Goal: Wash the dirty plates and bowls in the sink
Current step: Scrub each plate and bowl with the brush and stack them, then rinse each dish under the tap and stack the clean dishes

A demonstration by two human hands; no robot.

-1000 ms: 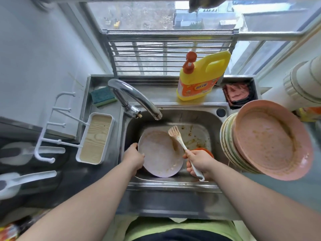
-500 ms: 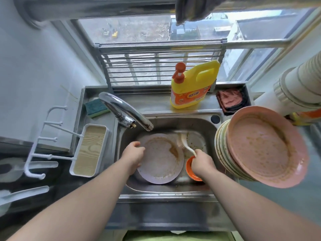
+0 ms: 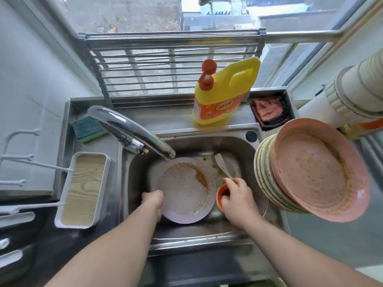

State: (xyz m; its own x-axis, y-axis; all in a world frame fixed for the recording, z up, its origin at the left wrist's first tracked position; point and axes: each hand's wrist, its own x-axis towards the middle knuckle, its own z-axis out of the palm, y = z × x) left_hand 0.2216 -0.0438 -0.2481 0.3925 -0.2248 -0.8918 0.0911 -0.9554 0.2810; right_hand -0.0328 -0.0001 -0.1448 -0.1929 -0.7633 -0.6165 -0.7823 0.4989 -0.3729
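A dirty pale pink plate (image 3: 186, 191) with a brown sauce streak lies in the steel sink (image 3: 209, 141) under the faucet (image 3: 132, 129). My left hand (image 3: 152, 200) grips its left rim. My right hand (image 3: 238, 195) holds the handle of a white dish brush (image 3: 221, 163), whose head rests on the sink floor behind the hand. A small orange bowl (image 3: 221, 193) sits just under my right hand, partly hidden by it. A tilted stack of dirty plates topped by a pink bowl (image 3: 315, 170) stands on the sink's right edge.
A yellow detergent bottle (image 3: 223, 92) with an orange pump stands behind the sink, a dark red cloth (image 3: 269, 110) to its right. A green sponge (image 3: 89, 129) lies at the back left. A white tray (image 3: 83, 189) sits left of the sink. A metal rack (image 3: 172, 65) leans at the window.
My right hand lowered the brush from above the plate down to the sink floor on the right, over the orange bowl. My left hand shifted lower along the plate's left rim.
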